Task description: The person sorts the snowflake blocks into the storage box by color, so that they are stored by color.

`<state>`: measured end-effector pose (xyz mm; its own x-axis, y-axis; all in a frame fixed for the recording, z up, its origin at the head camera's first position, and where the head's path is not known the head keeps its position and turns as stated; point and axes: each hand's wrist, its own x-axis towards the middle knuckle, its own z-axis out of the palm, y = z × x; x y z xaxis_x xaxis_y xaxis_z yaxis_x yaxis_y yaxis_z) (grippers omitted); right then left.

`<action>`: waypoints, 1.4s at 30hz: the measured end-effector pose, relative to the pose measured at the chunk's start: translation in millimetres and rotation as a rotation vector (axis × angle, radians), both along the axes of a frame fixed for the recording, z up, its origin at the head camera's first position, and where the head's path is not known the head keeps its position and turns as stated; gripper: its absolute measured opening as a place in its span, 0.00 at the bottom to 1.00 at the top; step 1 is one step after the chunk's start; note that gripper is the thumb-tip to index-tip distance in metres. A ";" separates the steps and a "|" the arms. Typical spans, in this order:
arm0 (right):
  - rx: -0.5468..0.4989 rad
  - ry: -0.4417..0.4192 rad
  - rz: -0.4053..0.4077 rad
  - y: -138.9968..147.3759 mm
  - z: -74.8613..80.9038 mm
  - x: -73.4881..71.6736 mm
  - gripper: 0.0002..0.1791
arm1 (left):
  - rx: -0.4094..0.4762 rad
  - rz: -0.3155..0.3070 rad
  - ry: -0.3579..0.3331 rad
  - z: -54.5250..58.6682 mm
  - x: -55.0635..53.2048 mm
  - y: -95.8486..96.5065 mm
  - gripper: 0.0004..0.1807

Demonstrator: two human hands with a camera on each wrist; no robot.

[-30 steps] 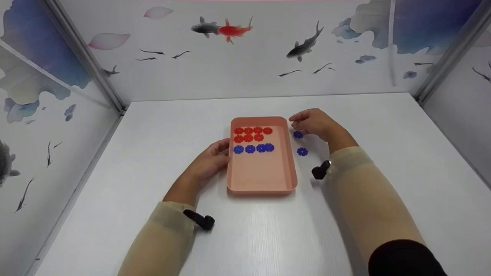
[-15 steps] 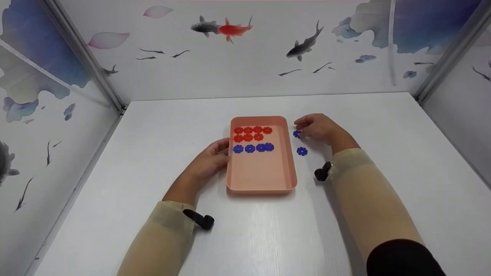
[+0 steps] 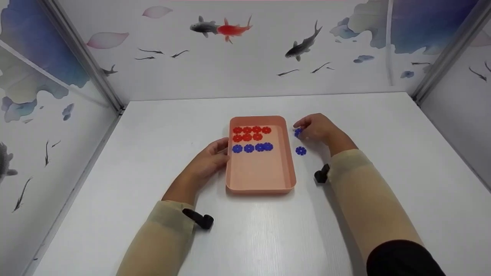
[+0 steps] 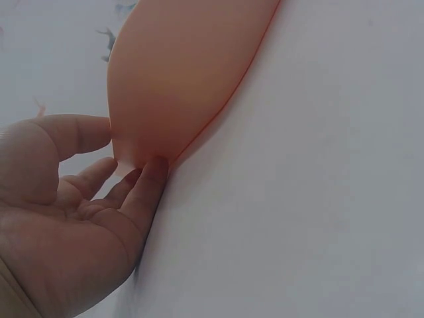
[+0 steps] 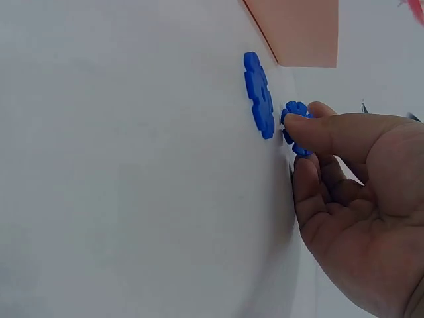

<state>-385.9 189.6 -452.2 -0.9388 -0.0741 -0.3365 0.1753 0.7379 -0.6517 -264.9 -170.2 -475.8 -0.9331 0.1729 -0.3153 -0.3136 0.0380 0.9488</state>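
A pink tray [image 3: 261, 174] lies on the white table, its long sides running away from me. My left hand [image 3: 209, 159] touches the tray's outer left wall; the left wrist view has its thumb and fingertips against that wall [image 4: 179, 73]. Right of the tray, my right hand [image 3: 317, 128] pinches a blue flower-shaped disc [image 5: 298, 108] between thumb and fingers, partly hidden by them. A second blue disc [image 3: 301, 151] lies nearer to me on the table. Inside the tray are two rows of red discs [image 3: 247, 137] and one row of blue discs [image 3: 249, 148], the two rightmost overlapping.
White panels with painted fish [image 3: 234, 30] enclose the table [image 3: 245, 237] at the back and sides. Metal corner posts [image 3: 448, 53] stand at the back. Black wrist-worn devices [image 3: 205, 221] stick out from both sleeves.
My right hand has drawn slightly right and nearer, and its fingers have come onto the far blue disc. My left hand and the tray stay in place.
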 end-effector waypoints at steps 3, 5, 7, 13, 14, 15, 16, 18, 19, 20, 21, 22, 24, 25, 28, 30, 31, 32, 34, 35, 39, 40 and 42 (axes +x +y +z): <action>0.002 0.009 -0.014 1.7 0.0 -0.3 0.19 | 0.003 0.003 0.002 -0.6 0.2 -0.4 0.38; -0.005 0.017 -0.019 3.3 0.0 -0.7 0.18 | 0.012 0.002 0.007 -1.0 0.1 -0.9 0.38; -0.019 0.025 -0.018 5.3 0.1 -0.9 0.17 | 0.020 0.002 0.009 -1.4 -0.1 -1.2 0.38; -0.119 0.013 -0.055 9.9 1.7 0.1 0.16 | 0.013 -0.002 0.001 -1.3 -0.6 -1.5 0.37; -0.141 0.015 -0.060 10.2 3.1 0.4 0.16 | 0.009 -0.002 -0.001 -0.8 -0.8 -1.4 0.37; -0.160 0.020 -0.063 10.4 5.1 0.7 0.17 | 0.009 -0.001 -0.001 -0.6 -1.1 -1.3 0.37; -0.186 0.028 -0.065 10.2 7.8 1.2 0.17 | 0.008 -0.002 -0.001 -0.4 -1.5 -1.3 0.37; -0.230 0.046 -0.070 9.0 13.8 1.9 0.18 | 0.004 0.003 -0.008 0.4 -1.8 -1.1 0.38; -0.247 0.056 -0.064 7.8 17.3 2.7 0.19 | 0.001 0.005 -0.007 0.2 -2.0 -1.1 0.38; -0.257 0.064 -0.062 6.5 20.7 3.5 0.19 | -0.003 0.007 -0.007 0.2 -2.1 -1.0 0.38; -0.266 0.069 -0.060 4.8 24.0 4.5 0.19 | -0.007 0.008 -0.005 0.0 -2.1 -0.9 0.38; -0.271 0.073 -0.061 2.7 27.0 5.9 0.19 | -0.010 0.008 -0.003 -0.4 -2.0 -0.9 0.38; -0.273 0.079 -0.055 -1.5 32.2 8.7 0.19 | -0.017 0.007 0.000 -1.1 -1.4 -0.8 0.38; -0.276 0.084 -0.048 -4.0 34.3 10.0 0.18 | -0.020 0.006 0.002 -1.3 -1.0 -0.7 0.38; -0.301 0.108 -0.026 -14.0 40.0 12.9 0.16 | -0.023 0.002 -0.001 -2.3 -0.5 -0.8 0.39; -0.327 0.126 0.011 -24.1 43.2 14.1 0.16 | -0.020 0.001 -0.001 -2.1 -0.2 -1.2 0.39; -0.344 0.134 0.033 -29.6 44.6 14.5 0.16 | -0.018 0.000 0.000 -2.0 -0.1 -1.3 0.39; -0.358 0.140 0.055 -35.8 46.2 15.2 0.16 | -0.017 0.000 -0.001 -2.1 -0.3 -1.3 0.39; -0.386 0.148 0.105 -48.6 48.7 16.6 0.16 | -0.015 0.002 -0.002 -1.4 0.1 -1.0 0.39; -0.396 0.145 0.125 -55.4 50.2 17.4 0.16 | -0.014 0.002 -0.002 -1.0 0.2 -0.9 0.39; -0.420 0.132 0.190 -81.7 52.9 18.8 0.14 | -0.018 0.005 -0.003 -0.2 -0.1 -0.8 0.39; -0.420 0.124 0.198 -88.1 52.7 19.0 0.15 | -0.018 0.003 0.002 -0.1 -0.1 -1.0 0.39; -0.408 0.105 0.210 -100.3 51.4 20.0 0.15 | -0.021 0.002 0.006 0.0 -0.3 -1.3 0.38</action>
